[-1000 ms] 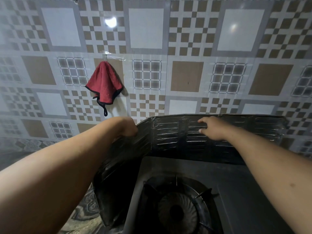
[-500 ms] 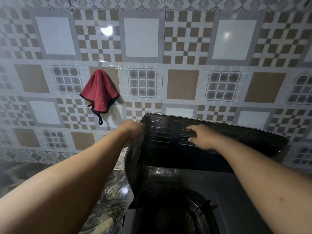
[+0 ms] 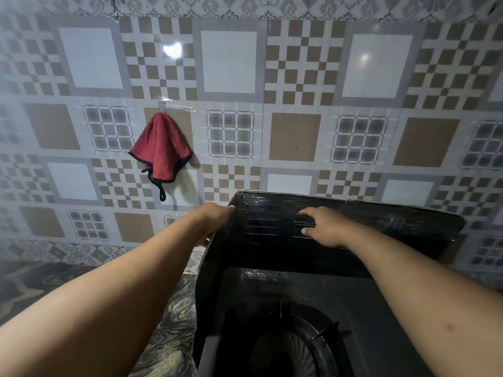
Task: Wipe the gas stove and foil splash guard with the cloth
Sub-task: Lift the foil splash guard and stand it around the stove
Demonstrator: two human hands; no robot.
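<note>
A dark ribbed foil splash guard stands around the back and left side of the gas stove, whose burner shows at the bottom. My left hand grips the guard's upper left corner fold, fingers partly hidden behind the foil. My right hand lies flat on the back panel with fingers spread, holding nothing. A red cloth with black trim hangs from a hook on the tiled wall, up and left of both hands.
The patterned tiled wall stands directly behind the guard. A dark marbled countertop runs to the left of the stove.
The left side panel of the guard has swung inward and upright under my left hand. My right hand stayed on the back panel. The view tilted up a little.
</note>
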